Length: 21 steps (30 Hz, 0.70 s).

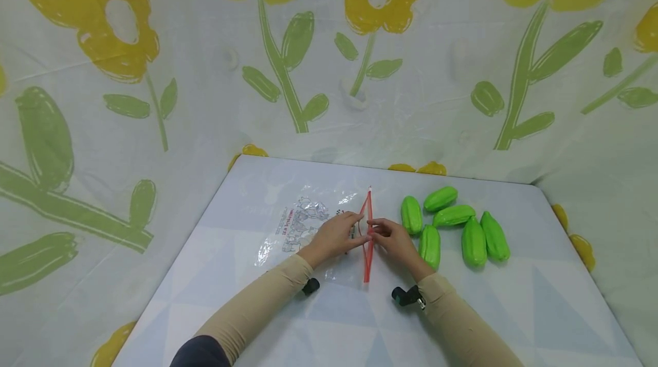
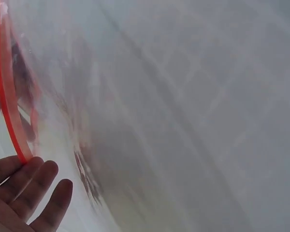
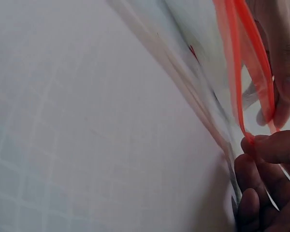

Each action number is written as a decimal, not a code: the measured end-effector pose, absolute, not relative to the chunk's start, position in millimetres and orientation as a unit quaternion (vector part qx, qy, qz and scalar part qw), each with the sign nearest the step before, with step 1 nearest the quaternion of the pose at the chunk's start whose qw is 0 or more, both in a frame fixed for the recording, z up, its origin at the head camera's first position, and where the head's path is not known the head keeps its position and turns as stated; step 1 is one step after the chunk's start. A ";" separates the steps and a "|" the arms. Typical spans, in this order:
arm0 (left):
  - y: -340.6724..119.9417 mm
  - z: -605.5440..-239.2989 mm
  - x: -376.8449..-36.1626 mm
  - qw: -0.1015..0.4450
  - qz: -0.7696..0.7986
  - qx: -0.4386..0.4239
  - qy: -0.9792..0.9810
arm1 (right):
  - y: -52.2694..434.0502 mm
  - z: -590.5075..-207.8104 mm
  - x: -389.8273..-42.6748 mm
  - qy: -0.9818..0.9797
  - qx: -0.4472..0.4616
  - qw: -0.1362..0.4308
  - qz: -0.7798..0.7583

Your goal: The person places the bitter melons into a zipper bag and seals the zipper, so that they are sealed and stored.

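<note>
A clear zip bag (image 1: 303, 230) with printed line drawings and red lettering lies on the table, its red zip strip (image 1: 368, 267) toward the right. The strip's two edges stand apart, so the mouth gapes. My left hand (image 1: 335, 237) reaches across the bag and pinches one edge of the strip. From the other side, my right hand (image 1: 393, 240) pinches the opposite edge between thumb and forefinger. In the right wrist view the red strip (image 3: 238, 72) runs down into the right fingertips (image 3: 261, 142). The left wrist view has fingers (image 2: 36, 186) at the strip's lower end.
Several bright green, ridged, elongated fruits (image 1: 473, 241) lie loose to the right of the bag, the closest beside my right hand. Behind the white patterned table (image 1: 216, 207) hangs a flower-printed cloth (image 1: 432, 99). Black wrist cameras (image 1: 406, 296) hang under both forearms.
</note>
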<state>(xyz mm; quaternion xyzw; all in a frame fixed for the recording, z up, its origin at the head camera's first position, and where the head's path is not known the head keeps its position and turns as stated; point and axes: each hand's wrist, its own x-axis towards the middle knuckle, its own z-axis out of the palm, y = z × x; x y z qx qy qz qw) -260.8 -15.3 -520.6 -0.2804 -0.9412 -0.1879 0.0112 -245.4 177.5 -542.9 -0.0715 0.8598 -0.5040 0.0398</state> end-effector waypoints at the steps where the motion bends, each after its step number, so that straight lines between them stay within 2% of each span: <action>1: -15.2 -520.2 -260.3 0.011 -0.192 -0.280 -0.941 | 177.5 -542.4 -245.3 0.859 -0.071 0.040 -0.505; 11: -15.1 -526.2 -260.3 -0.011 -0.175 -0.288 -0.941 | 179.6 -544.5 -246.7 0.855 -0.070 0.042 -0.513; 21: -16.2 -524.1 -260.8 -0.009 -0.149 -0.303 -0.941 | 180.0 -543.1 -246.3 0.846 -0.070 0.038 -0.528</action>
